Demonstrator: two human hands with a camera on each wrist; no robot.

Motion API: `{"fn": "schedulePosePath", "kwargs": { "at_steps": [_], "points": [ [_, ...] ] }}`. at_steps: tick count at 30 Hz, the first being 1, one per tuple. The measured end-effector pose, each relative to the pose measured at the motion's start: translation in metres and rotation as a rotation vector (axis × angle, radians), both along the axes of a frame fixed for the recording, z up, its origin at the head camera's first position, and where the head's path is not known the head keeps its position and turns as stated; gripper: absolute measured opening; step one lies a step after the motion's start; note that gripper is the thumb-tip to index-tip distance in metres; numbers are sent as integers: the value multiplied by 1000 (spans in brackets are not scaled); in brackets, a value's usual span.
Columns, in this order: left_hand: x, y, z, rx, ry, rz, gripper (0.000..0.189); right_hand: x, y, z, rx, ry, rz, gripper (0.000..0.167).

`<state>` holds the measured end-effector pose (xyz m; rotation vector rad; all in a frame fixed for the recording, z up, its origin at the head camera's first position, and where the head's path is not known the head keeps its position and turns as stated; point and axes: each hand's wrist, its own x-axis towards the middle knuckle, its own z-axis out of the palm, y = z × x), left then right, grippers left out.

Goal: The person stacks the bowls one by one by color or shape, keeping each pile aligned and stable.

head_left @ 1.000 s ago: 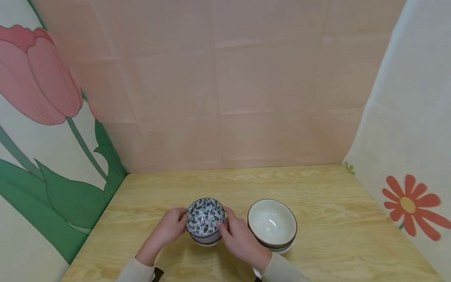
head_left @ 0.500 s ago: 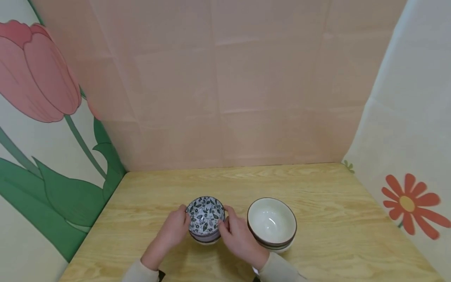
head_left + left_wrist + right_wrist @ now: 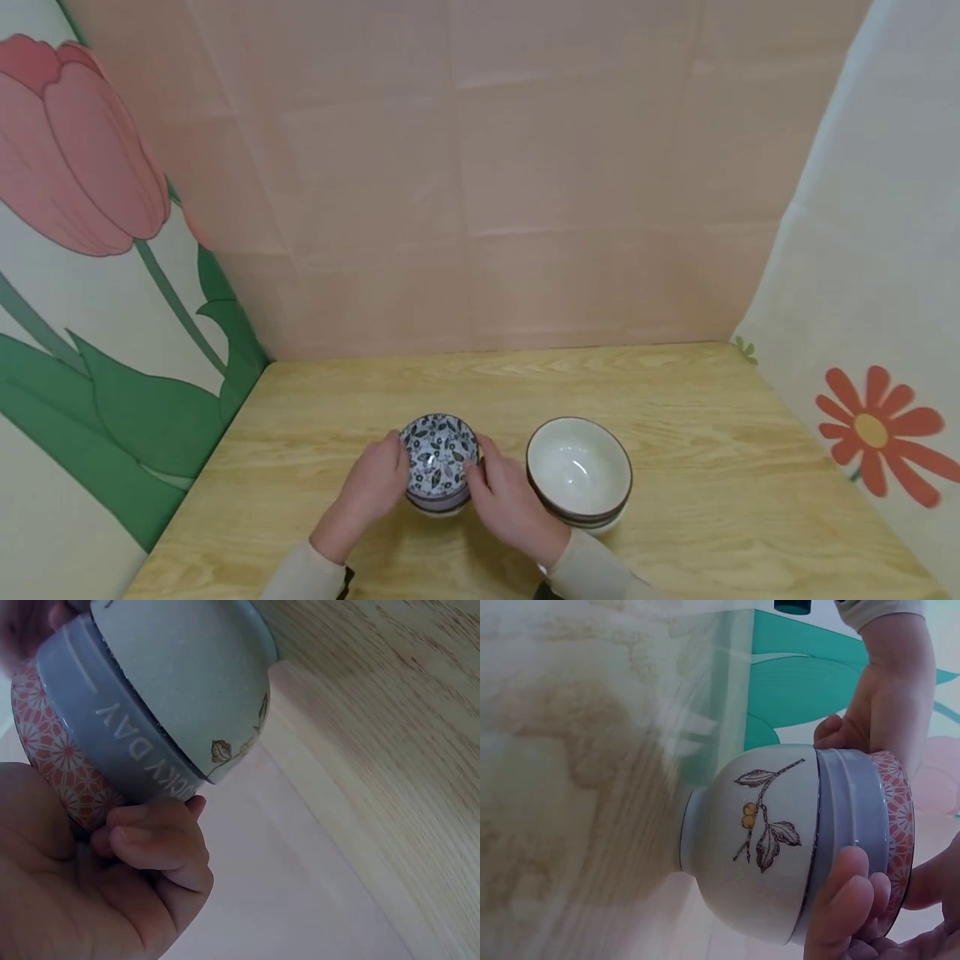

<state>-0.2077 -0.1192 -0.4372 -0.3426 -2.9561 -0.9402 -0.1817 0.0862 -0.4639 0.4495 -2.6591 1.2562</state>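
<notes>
A stack of nested bowls stands on the table between the hands. Its top bowl [image 3: 437,458] has a dark leaf and flower print inside and a red-and-white pattern outside. Under that sits a grey bowl [image 3: 112,712] with white lettering, and lowest a white bowl [image 3: 757,832] painted with a leafy branch. The left hand [image 3: 375,479] holds the top bowl's left side, fingers curled at the patterned rim. From the right, the right hand [image 3: 513,504] grips the same bowl, thumb at the rim; in the right wrist view its fingertips [image 3: 847,889] reach over the grey bowl's side.
A second stack of bowls, its cream top bowl [image 3: 577,467] dark-rimmed, stands right of the hands, near the right forearm. The wooden table [image 3: 697,467] meets a pink backdrop [image 3: 465,250], with flower-printed sheets at both sides.
The left hand has shifted slightly right and closer around the bowl's rim. The right hand keeps its hold, and both stacks stay in about the same place.
</notes>
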Motion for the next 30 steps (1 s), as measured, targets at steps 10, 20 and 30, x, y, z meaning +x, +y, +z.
{"fn": "schedulePosePath", "kwargs": {
  "at_steps": [10,20,30],
  "points": [
    [-3,-1,4,-15,3,11,35,-9,-5,11,86,51,-64,46],
    [-2,-2,2,9,-6,7,26,-9,-10,12,29,70,-92,46],
    [-1,-2,3,-6,-3,11,37,-6,-10,9,17,22,-112,44]
  ]
}}
